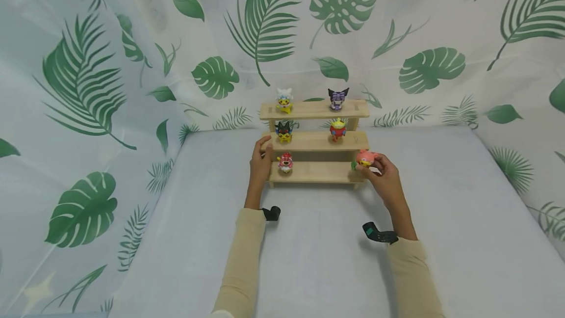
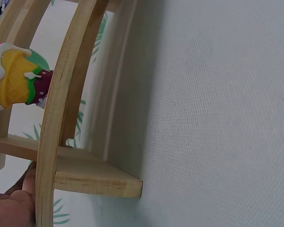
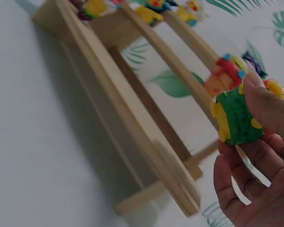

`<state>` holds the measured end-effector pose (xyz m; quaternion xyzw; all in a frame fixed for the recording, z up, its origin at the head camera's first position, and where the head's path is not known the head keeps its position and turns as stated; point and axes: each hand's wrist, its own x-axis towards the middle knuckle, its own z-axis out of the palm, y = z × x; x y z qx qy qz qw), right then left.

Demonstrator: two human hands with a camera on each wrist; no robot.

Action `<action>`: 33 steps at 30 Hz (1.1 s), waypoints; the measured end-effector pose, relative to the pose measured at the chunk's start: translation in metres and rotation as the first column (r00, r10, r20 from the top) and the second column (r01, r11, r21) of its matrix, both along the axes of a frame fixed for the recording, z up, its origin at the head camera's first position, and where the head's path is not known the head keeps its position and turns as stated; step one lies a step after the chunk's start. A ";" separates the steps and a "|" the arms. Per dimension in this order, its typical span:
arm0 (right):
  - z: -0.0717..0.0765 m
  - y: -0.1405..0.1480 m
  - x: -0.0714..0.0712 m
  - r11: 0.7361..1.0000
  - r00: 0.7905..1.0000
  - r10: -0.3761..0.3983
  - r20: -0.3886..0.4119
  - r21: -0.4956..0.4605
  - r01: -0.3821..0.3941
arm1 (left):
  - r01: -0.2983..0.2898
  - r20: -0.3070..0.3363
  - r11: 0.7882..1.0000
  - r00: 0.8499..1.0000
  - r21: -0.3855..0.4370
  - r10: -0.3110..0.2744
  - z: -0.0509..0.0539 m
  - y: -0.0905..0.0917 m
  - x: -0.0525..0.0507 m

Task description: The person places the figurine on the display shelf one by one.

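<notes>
A three-tier wooden display shelf (image 1: 315, 173) stands before me. At its left end my left hand (image 1: 260, 161) grips the middle tier; only part of that hand shows in the left wrist view, behind a board. Over the right end of the bottom tier, my right hand (image 1: 386, 176) pinches a figurine (image 1: 365, 157) with a pink top and a yellow face. Its green, yellow-edged base (image 3: 239, 116) faces the camera in the right wrist view, tilted between thumb and fingers. A pink-and-white figurine (image 1: 285, 163) with a red top sits on the bottom tier's left side.
The middle tier carries a black-eared yellow figurine (image 1: 284, 132) and a red-and-yellow one (image 1: 338, 130). On top stand a white-hatted yellow figurine (image 1: 284, 100) and a purple-and-black one (image 1: 337, 99). A leaf-print curtain (image 1: 212, 23) hangs behind the white table surface (image 1: 318, 259).
</notes>
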<state>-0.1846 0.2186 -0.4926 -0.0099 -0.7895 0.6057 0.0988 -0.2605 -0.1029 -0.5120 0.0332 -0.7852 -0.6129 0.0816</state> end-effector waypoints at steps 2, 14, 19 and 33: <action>0.000 -0.009 -0.002 0.999 0.999 0.044 -0.027 0.023 -0.043 | 0.004 -0.001 1.000 1.000 0.006 -0.004 0.000 -0.001 -0.001; -0.014 -0.035 -0.014 0.992 0.992 0.086 -0.092 0.097 -0.077 | 0.004 -0.001 1.000 1.000 -0.007 -0.004 -0.001 -0.001 -0.002; -0.023 -0.037 -0.016 0.984 0.990 0.057 -0.127 0.175 -0.034 | 0.007 0.018 1.000 1.000 -0.003 -0.007 -0.002 -0.002 -0.003; -0.036 -0.046 -0.018 0.951 0.973 0.039 -0.229 0.306 0.034 | -0.005 0.019 1.000 1.000 -0.025 0.006 0.001 -0.001 -0.001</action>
